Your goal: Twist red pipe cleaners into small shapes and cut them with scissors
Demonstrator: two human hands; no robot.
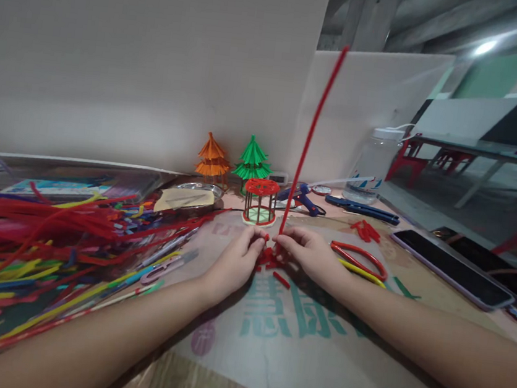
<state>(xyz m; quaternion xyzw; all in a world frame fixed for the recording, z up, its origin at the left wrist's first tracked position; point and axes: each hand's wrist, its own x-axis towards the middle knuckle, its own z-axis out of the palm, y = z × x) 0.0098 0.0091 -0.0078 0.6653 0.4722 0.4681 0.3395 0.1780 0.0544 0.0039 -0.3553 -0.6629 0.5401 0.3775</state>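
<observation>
Upright from my right hand (305,252) rises a long red pipe cleaner (313,125), pinched near its lower end between thumb and fingers. My left hand (237,263) is closed at the fingertips on a short red piece of pipe cleaner (266,237). The two hands are close together but apart. Beneath them lie several short red cut pieces (281,279) on the work surface. Just behind the hands stands a small round pavilion model (262,186) with a red top, brown posts and a pale base. Beside my right wrist is a tool with red and yellow looped handles (373,252).
Many coloured pipe cleaners (49,226) are heaped at left. Behind stand an orange tiered roof model (211,154) and a green one (252,159). A glue gun (307,199), a water bottle (374,163), a phone (450,269) and more red pieces (366,231) lie right.
</observation>
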